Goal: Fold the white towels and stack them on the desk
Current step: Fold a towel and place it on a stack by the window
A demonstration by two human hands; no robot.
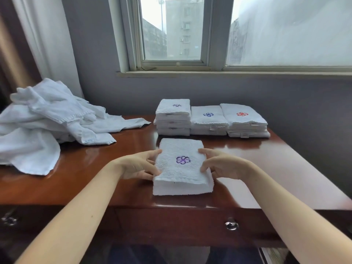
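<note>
A folded white towel (pixel 182 174) with a purple flower emblem lies on the brown desk (pixel 91 180) near its front edge. My left hand (pixel 139 165) touches the towel's left side with spread fingers, and my right hand (pixel 222 164) touches its right side the same way. Neither hand lifts it. Behind it stand three stacks of folded towels: a taller left stack (pixel 173 119), a middle stack (pixel 208 121) with a blue emblem, and a right stack (pixel 245 121) with a red emblem.
A loose heap of unfolded white towels (pixel 43 119) covers the desk's left part and hangs toward its edge. The wall and window sill (pixel 228 73) close off the back. A drawer knob (pixel 231 224) sits below the desk's front edge.
</note>
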